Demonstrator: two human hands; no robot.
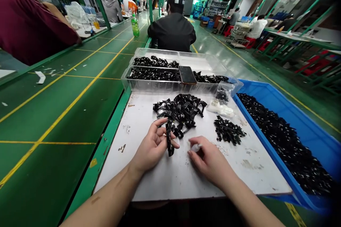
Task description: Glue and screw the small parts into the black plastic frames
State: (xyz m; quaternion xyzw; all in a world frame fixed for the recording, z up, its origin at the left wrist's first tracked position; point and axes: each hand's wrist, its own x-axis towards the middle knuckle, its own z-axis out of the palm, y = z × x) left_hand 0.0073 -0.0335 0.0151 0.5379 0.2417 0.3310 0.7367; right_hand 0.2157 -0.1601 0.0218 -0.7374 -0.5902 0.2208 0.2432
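My left hand pinches a long glossy black plastic part upright at the edge of a heap of similar parts. My right hand lies close by, its fingertips on a small white piece. Both hands rest over a scuffed white work board. A smaller heap of black parts sits to the right of the large one. Beyond it lies a white bundle in clear plastic, with a small bag of black parts behind it.
A clear compartment tray holding black parts and a phone stands past the board. On the right is a blue bin heaped with black parts. A green conveyor belt runs along the left. A co-worker in black sits ahead.
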